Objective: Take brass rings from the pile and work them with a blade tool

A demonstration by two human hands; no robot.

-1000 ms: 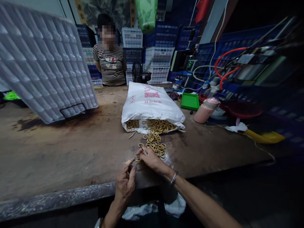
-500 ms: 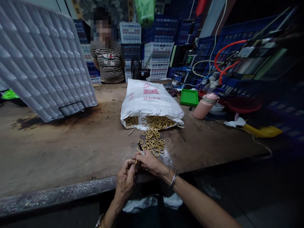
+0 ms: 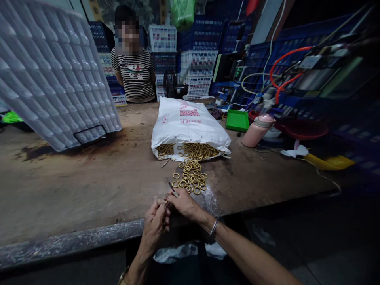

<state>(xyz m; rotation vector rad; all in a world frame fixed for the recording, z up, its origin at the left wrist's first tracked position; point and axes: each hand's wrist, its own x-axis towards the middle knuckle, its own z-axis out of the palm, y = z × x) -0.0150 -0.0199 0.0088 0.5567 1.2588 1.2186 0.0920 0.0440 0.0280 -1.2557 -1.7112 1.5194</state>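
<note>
Over the bench's near edge [image 3: 89, 236], the right hand [image 3: 185, 204], nearer the loose rings [image 3: 192, 177] beyond, is clamping a tool [image 3: 173, 190], the left hand [image 3: 154, 217] apparently a ring [image 3: 166, 202].

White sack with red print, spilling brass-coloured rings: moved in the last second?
No. Against the green rectangular tray, the white sack keeps its place; both sit slightly higher in the picture, which looks like camera motion.

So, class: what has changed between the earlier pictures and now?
The right hand has drawn slightly back from the loose rings, closing up to the left hand; the ring seen at the fingertips earlier is now hard to make out. Unchanged: the thin tool in the right hand, the white bag, the loose rings.
</note>
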